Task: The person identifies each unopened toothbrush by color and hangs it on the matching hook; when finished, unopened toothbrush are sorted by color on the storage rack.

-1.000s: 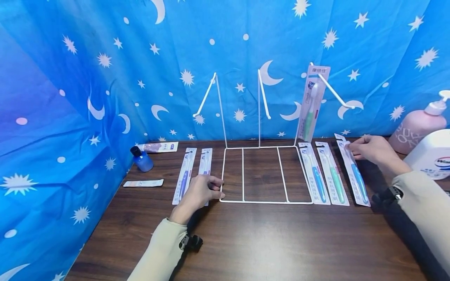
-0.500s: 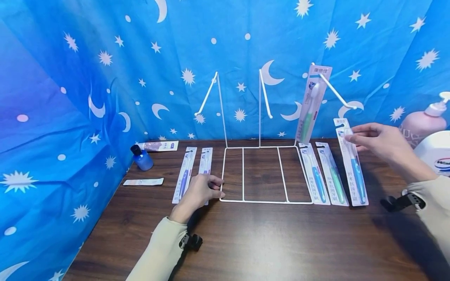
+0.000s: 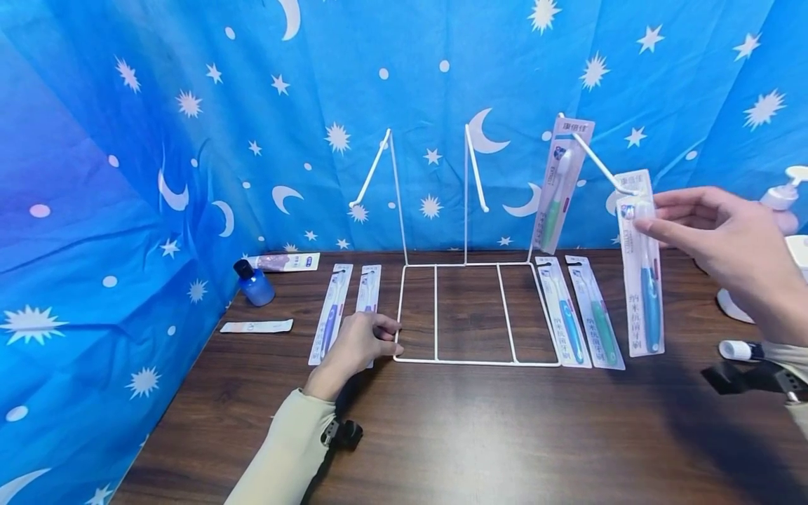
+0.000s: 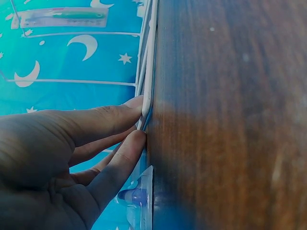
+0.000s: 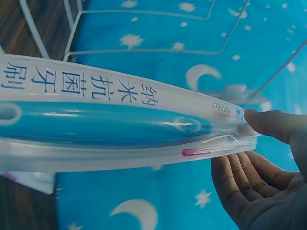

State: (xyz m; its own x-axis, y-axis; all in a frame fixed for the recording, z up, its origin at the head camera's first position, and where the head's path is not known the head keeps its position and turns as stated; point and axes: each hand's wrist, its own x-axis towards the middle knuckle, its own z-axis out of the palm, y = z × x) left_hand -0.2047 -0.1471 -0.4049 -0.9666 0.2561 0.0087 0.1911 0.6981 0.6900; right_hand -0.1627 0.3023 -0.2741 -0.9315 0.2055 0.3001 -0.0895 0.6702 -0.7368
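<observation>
My right hand (image 3: 726,235) pinches a packaged blue toothbrush (image 3: 650,301) near its upper end and holds it upright above the table. The top of the pack overlaps the tip of the right hook of a white wire rack (image 3: 480,362) in the head view. Further back on that hook hangs a packaged green toothbrush (image 3: 555,196). At the rack's front left corner my left hand (image 3: 358,344) holds the base wire between thumb and fingers, as the left wrist view shows with the wire (image 4: 149,81). The pack's lettering and blue handle (image 5: 96,122) fill the right wrist view.
Two purple toothbrush packs (image 3: 330,315) lie left of the rack, one partly behind my left hand. A blue pack (image 3: 564,312) and a green pack (image 3: 596,312) lie to its right. A blue bottle (image 3: 255,286) and tubes stand or lie far left; a pump bottle (image 3: 783,200) is far right.
My right hand has lifted the blue toothbrush pack from the table's right side, raising it upright toward the right hook's tip. The left hand has stayed at the rack's corner.
</observation>
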